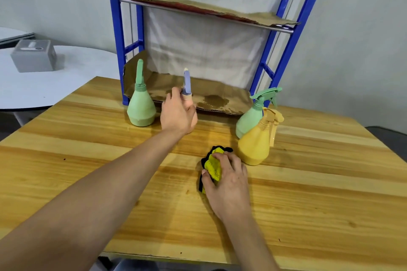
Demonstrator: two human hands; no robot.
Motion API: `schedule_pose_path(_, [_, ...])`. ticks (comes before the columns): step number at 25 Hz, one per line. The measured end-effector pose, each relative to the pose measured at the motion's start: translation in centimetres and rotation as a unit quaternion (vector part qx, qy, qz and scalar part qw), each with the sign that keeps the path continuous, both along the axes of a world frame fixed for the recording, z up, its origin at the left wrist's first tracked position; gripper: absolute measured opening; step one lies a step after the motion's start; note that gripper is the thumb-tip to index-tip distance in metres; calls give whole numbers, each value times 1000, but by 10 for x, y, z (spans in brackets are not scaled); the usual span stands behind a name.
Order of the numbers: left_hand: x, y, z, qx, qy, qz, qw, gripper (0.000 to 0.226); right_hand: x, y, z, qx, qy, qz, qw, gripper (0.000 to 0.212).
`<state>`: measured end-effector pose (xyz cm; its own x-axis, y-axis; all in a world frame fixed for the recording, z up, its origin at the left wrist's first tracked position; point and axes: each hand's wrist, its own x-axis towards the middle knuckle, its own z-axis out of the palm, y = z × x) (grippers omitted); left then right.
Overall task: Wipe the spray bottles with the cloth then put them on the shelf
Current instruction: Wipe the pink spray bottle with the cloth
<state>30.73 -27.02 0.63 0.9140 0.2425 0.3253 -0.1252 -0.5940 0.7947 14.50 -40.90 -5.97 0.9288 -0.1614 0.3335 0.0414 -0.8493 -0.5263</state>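
Yellow-and-black cloth (213, 166) lies bunched on the wooden surface (88, 160). I have the right hand (229, 180) curled over it, fingers and thumb gripping the fabric against the wood.

Further out, the left hand (179, 114) is wrapped round the purple-headed bottle (187, 82). Its peach body is mostly hidden behind the fingers, and only the sprayer stands clear above them. It is upright just in front of the shelf (119, 39), but I cannot tell whether its base touches the surface.

Just left of that hand, a green bottle (141, 105) stands upright at the shelf's front left post. On the right, a second green bottle (251, 116) stands by the right post. The yellow bottle (255, 145) is directly in front of it and near the cloth. All of these sit on the surface, none on the shelf.

Stained cardboard (209, 94) lines the shelf's lowest tier. Off to the left, a grey box (33, 55) rests on a round white table (66, 86).
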Motion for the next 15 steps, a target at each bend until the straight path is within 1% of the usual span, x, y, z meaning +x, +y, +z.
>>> schedule_pose_path(3, [-16,12,4,-25,20,-66,997,51,-1,0,1,1,14,5,1000,55])
schedule_pose_path(7, [-56,29,10,0,43,-111,993,40,-4,0,3,17,17,-1,1000,57])
schedule_pose_path(11, [-104,45,2,-40,41,-141,988,45,-5,1,4,26,11,-1,1000,56])
schedule_pose_path(13, [-127,50,-5,-72,41,-152,985,47,-5,1,5,25,21,-18,999,62])
schedule_pose_path(15, [-146,55,-11,-81,44,-168,981,48,-7,2,7,11,33,-41,999,68])
